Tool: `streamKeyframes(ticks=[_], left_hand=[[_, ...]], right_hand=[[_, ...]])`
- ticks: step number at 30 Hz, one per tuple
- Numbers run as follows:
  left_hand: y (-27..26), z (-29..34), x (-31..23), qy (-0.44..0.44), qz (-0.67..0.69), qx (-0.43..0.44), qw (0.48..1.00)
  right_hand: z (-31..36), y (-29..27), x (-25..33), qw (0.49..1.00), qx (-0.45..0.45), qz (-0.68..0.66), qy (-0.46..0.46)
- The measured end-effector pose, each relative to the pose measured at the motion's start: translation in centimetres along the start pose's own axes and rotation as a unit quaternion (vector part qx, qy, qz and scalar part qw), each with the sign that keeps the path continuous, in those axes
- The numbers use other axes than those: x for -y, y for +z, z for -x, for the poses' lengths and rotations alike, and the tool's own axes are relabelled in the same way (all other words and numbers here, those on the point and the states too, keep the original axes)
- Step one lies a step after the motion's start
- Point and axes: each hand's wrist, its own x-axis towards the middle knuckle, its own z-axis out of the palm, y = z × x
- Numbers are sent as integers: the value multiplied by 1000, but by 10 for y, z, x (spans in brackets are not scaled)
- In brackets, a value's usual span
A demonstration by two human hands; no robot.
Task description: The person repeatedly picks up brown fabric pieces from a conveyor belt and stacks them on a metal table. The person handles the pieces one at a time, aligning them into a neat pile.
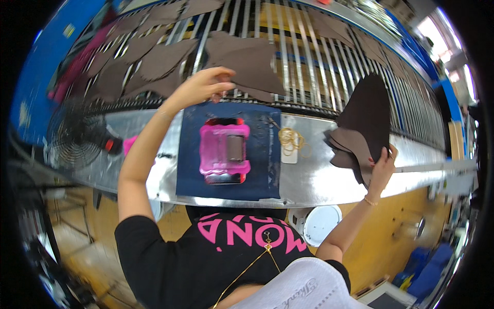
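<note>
My right hand point(382, 169) grips a bunch of dark brown cut sheet pieces point(366, 110) by their lower end, at the right of the metal table. The pieces fan out, with one large rounded piece rising above several smaller ones. My left hand point(213, 82) is raised over the table's far edge with loosely bent fingers and nothing visible in them. Beyond it lies a stack of brown cut pieces point(244, 56) on the slatted conveyor. In front of me a bright pink frame-like device point(213, 149) with black and red ends sits on a dark blue mat point(265, 180).
Tan rubber bands point(291, 140) lie on a small white flat object right of the mat. More brown pieces point(164, 56) are spread over the conveyor slats point(303, 56). A round wire-guard fan point(77, 139) stands at the left. A white bucket point(322, 224) is below the table edge.
</note>
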Motion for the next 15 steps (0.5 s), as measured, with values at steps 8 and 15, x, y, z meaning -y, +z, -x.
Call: streamKeyframes(ticks=[8, 15], left_hand=[[23, 42, -19, 80, 66, -129, 986], [-50, 160, -44, 96, -16, -331, 939]], right_hand=[[59, 89, 88, 867, 166, -456, -113], [117, 134, 168, 801, 347, -412, -260]])
